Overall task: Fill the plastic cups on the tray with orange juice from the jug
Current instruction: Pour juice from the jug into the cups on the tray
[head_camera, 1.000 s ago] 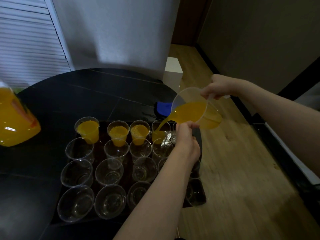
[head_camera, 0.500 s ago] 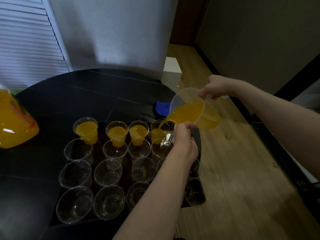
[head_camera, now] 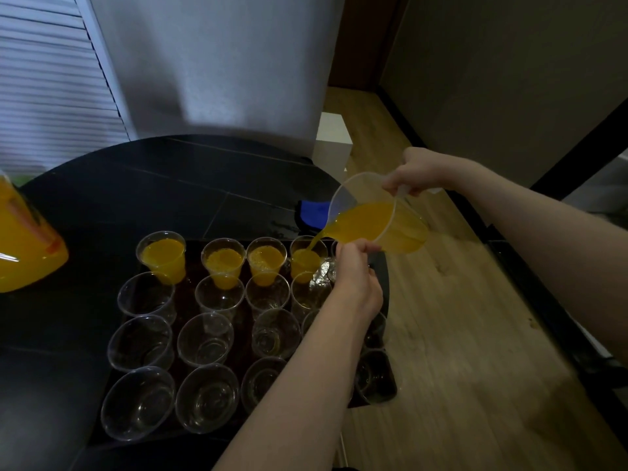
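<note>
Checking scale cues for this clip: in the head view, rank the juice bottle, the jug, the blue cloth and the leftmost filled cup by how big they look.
1. Jug
2. Juice bottle, cut off by the frame edge, so its place against the jug is unsure
3. Leftmost filled cup
4. Blue cloth, partly hidden behind the jug

No text, brand or number could be read anywhere; the orange bottle's (head_camera: 23,246) label at far left was blurred.

Light: dim indoors | brightest: rear white wall | dark tabletop (head_camera: 102,205) swallows detail | edges: wide-angle bending | focus: slightly soft
</note>
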